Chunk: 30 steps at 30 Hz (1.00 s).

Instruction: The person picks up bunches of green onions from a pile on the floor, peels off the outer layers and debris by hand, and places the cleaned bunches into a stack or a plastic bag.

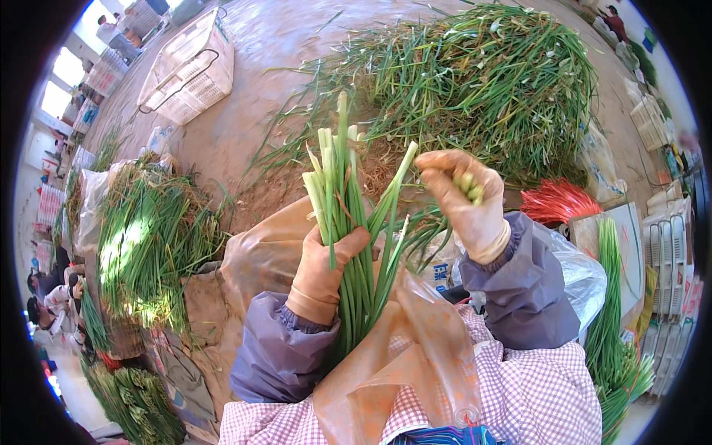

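My left hand (326, 267), in a tan stained glove, is closed around a bunch of long green leafy stalks (361, 256). Their pale, blunt ends point up and away from me, while the leaves run down toward my lap. One stalk leans out to the right of the rest, its pale tip close to the fingertips of my right hand (466, 196). That hand is gloved too, with its fingers curled in. Small pale green pieces (469, 187) show in its grip. Whether thumb and forefinger touch the leaning stalk, I cannot tell.
A big heap of loose green leaves (482, 89) lies ahead. At left stands a stack of green stalks (152, 245); a white plastic crate (189, 70) is behind it. Red ties (558, 200) and a tied green bundle (610, 297) sit at right. Other people work far left.
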Each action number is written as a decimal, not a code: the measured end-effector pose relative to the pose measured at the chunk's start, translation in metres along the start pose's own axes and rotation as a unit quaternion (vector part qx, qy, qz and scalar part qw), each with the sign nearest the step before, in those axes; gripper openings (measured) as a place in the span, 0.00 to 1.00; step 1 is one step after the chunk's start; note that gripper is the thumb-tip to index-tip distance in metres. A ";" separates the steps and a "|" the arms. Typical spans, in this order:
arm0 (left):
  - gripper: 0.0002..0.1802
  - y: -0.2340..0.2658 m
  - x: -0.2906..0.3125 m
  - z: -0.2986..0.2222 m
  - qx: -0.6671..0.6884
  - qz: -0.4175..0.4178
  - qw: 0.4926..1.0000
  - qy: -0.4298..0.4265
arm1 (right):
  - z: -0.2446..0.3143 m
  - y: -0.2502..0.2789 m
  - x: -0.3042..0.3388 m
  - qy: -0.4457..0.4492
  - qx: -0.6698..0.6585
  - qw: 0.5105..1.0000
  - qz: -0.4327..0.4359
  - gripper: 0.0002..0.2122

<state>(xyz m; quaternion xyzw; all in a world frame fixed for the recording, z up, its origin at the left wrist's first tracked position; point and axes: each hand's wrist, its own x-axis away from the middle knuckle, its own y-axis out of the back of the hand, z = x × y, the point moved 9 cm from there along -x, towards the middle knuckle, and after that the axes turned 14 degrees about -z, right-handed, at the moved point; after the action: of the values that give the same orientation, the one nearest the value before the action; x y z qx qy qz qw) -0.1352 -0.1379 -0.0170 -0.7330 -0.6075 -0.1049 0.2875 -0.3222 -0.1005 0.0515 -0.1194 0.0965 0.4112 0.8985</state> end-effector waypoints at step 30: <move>0.12 0.021 0.002 0.006 -0.046 -0.037 0.997 0.039 | -0.026 0.013 -0.062 0.017 0.022 0.999 -0.045 0.06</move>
<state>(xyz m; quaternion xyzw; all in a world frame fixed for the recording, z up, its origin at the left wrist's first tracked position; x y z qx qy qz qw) -0.1157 -0.1348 -0.0268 -0.7176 -0.6172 -0.1722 0.2727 -0.3744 -0.1441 0.0419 -0.1107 0.1149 0.3664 0.9167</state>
